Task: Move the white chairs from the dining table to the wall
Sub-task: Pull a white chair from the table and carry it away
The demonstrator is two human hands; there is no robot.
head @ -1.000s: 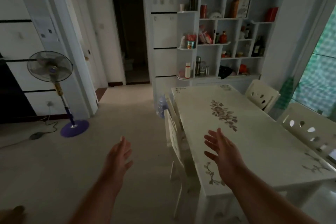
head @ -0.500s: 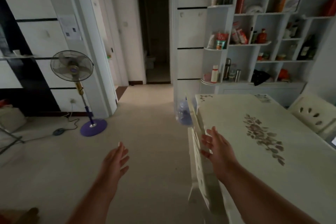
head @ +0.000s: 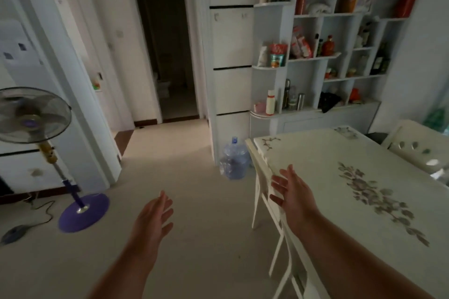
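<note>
Both hands empty, fingers spread: left hand (head: 153,218) over floor, right hand (head: 292,194) above white chair (head: 261,185) tucked at dining table (head: 323,177) near side. Second chair (head: 418,150) far side.

Dim, soft pic; prob. wide-angle edge bend

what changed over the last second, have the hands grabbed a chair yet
No grab yet. The view swung left and closer: the fan and doorway now fill more of the frame, and the dining table sits further right. The right hand went from over the tabletop to the table's left edge, above the tucked-in white chair. The left hand stays open over the floor. Both hands still hold nothing, and the chairs haven't moved.
</note>
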